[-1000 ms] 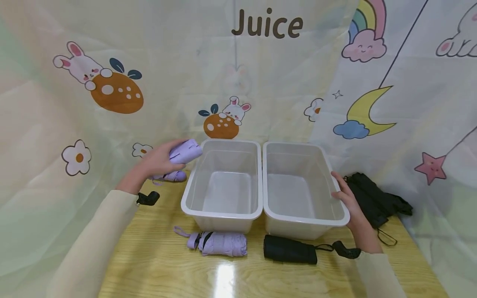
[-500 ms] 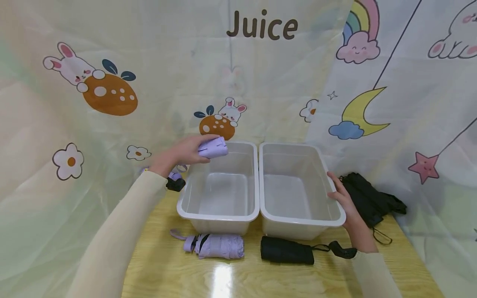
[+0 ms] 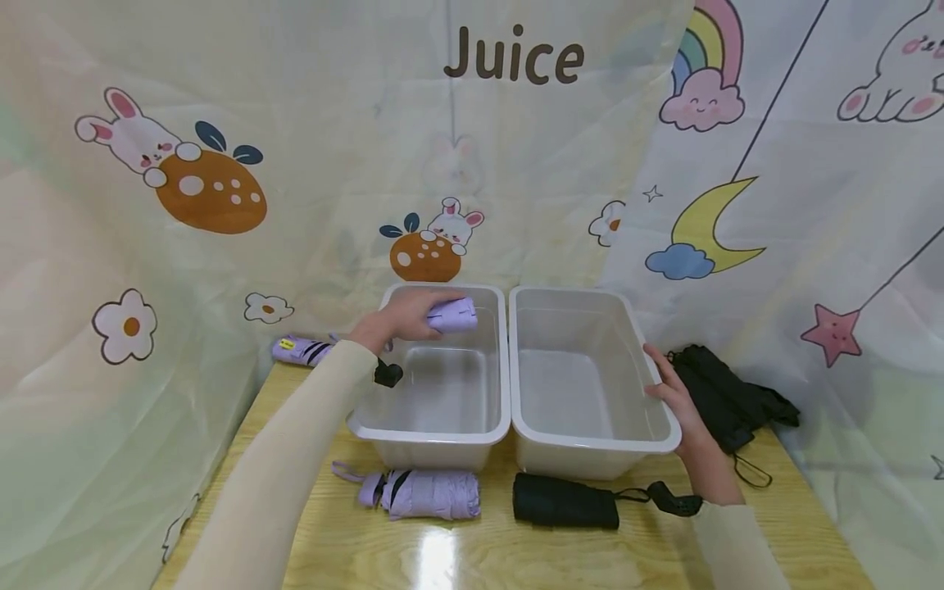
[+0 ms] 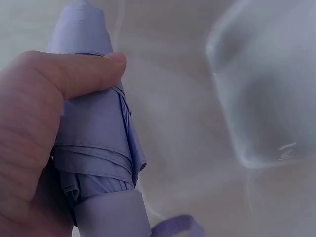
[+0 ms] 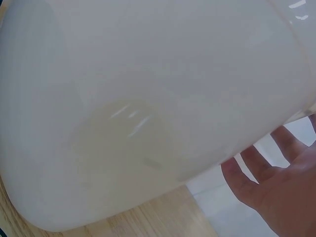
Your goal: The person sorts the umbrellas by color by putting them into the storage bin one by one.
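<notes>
My left hand (image 3: 413,315) grips a folded light-purple umbrella (image 3: 453,315) over the left white plastic bin (image 3: 442,436). In the left wrist view, the thumb lies across the wrapped fabric of the umbrella (image 4: 94,133), and its strap loops out beside the handle end. At the right bin (image 3: 590,442), my right hand (image 3: 682,406) holds the outer side rim, a digit reaching over the edge. Its fingers (image 5: 237,180) show against the bin's outer wall (image 5: 148,98) in the right wrist view.
A second purple umbrella (image 3: 431,494) lies before the left bin, and a black folded umbrella (image 3: 565,500) before the right one. Another purple umbrella (image 3: 302,350) is at the back left. Black fabric umbrellas (image 3: 726,393) lie at the right. A printed curtain (image 3: 332,164) hangs behind.
My left hand has carried the purple umbrella rightward from beside the left bin to over it, uncovering the umbrella at the back left. The right hand stays at the right bin's rim.
</notes>
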### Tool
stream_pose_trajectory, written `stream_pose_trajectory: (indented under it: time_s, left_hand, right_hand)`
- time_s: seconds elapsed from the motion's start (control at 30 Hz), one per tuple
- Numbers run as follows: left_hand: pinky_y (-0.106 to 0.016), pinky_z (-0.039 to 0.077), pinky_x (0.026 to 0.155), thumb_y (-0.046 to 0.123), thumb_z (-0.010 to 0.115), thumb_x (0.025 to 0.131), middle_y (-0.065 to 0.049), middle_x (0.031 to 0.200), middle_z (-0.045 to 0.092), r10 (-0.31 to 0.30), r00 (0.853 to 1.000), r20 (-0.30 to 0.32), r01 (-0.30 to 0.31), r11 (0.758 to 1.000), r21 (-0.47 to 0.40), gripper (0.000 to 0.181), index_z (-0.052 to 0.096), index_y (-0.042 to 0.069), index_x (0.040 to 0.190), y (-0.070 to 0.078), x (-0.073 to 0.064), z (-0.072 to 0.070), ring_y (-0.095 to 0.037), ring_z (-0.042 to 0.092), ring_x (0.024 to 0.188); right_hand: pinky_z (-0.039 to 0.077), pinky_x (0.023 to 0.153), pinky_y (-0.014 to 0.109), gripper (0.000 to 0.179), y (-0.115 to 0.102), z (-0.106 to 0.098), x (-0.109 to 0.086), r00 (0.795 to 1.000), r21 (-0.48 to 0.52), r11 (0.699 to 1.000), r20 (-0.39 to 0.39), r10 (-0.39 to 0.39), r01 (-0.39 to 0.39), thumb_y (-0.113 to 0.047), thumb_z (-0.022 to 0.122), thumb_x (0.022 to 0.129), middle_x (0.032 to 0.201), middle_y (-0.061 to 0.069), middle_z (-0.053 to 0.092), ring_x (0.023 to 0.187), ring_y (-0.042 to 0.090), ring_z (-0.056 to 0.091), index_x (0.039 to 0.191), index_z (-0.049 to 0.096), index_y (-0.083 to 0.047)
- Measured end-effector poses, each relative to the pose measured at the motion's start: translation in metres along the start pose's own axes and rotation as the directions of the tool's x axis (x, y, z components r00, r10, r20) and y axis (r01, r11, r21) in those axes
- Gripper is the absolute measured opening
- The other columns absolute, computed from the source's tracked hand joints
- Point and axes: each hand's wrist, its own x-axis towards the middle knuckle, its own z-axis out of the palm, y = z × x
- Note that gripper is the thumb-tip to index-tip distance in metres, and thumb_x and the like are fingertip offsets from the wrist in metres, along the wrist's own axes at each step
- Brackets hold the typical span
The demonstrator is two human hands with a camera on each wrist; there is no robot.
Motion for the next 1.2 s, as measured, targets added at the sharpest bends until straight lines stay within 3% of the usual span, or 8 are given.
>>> stream_pose_trajectory:
  time_s: [0.13,0.37,0.53,0.63,0.83,1.0,1.2]
  left_hand:
    - [-0.038,0.040,0.091,0.019,0.078,0.079,0.003,0.131,0.054,-0.003,1.000,0.029,0.004,0.999,-0.035,0.075,0.046,0.030,0.145,-0.001,0.010,0.013,-0.020,0.049,0.105]
    - [-0.040,0.041,0.089,0.021,0.081,0.079,0.004,0.127,0.052,-0.134,0.980,0.148,0.153,0.980,-0.129,0.078,0.044,0.041,0.144,-0.002,0.016,0.041,-0.021,0.047,0.106]
    - [-0.041,0.044,0.087,0.012,0.081,0.078,0.000,0.122,0.055,-0.105,0.981,0.164,0.135,0.973,-0.187,0.078,0.047,0.037,0.143,-0.010,0.028,0.062,-0.024,0.050,0.102]
    - [-0.041,0.044,0.086,0.011,0.081,0.077,0.000,0.122,0.056,-0.084,0.981,0.172,0.113,0.980,-0.164,0.080,0.046,0.036,0.145,-0.018,0.038,0.077,-0.023,0.050,0.100]
    - [-0.044,0.042,0.092,0.015,0.083,0.076,0.000,0.126,0.054,-0.131,0.971,0.198,0.151,0.984,-0.090,0.082,0.046,0.042,0.143,-0.020,0.048,0.091,-0.024,0.048,0.104]
    - [-0.043,0.041,0.093,0.016,0.086,0.073,0.001,0.126,0.055,-0.134,0.966,0.223,0.142,0.990,-0.021,0.083,0.049,0.041,0.142,-0.018,0.045,0.099,-0.022,0.048,0.105]
    - [-0.041,0.042,0.092,0.015,0.090,0.068,0.000,0.125,0.057,-0.152,0.963,0.222,0.170,0.983,-0.064,0.084,0.052,0.036,0.141,-0.021,0.038,0.111,-0.021,0.049,0.103]
  right_hand:
    - [0.053,0.081,0.036,0.061,0.000,0.001,0.000,1.000,-0.002,1.000,-0.003,-0.012,0.012,0.000,0.035,0.103,0.143,0.004,0.027,0.113,0.020,0.046,0.157,0.014,-0.020]
    - [0.052,0.084,0.040,0.061,0.003,0.002,-0.001,1.000,-0.016,1.000,-0.015,0.012,-0.012,-0.003,0.036,0.103,0.146,0.007,0.026,0.116,0.022,0.046,0.157,0.013,-0.019]
    - [0.051,0.085,0.038,0.062,0.002,0.001,-0.001,0.999,-0.025,1.000,-0.036,0.011,-0.012,-0.004,0.037,0.103,0.146,0.004,0.025,0.118,0.023,0.043,0.157,0.013,-0.021]
    - [0.051,0.085,0.038,0.062,0.000,0.001,-0.002,0.999,-0.028,1.000,-0.032,0.013,-0.013,-0.003,0.037,0.103,0.146,0.003,0.024,0.118,0.024,0.043,0.157,0.012,-0.021]
    - [0.049,0.088,0.038,0.062,-0.001,0.001,-0.001,1.000,-0.025,1.000,-0.027,0.013,-0.014,-0.003,0.036,0.102,0.147,0.002,0.023,0.120,0.025,0.040,0.157,0.012,-0.021]
    - [0.049,0.087,0.039,0.062,-0.001,0.000,-0.002,0.999,-0.020,1.000,-0.037,0.022,-0.023,-0.004,0.036,0.103,0.147,0.003,0.022,0.120,0.026,0.039,0.157,0.012,-0.022]
    - [0.049,0.088,0.039,0.062,0.001,0.002,-0.004,0.999,-0.013,1.000,-0.033,0.024,-0.024,-0.003,0.034,0.103,0.149,0.004,0.019,0.120,0.026,0.039,0.157,0.010,-0.022]
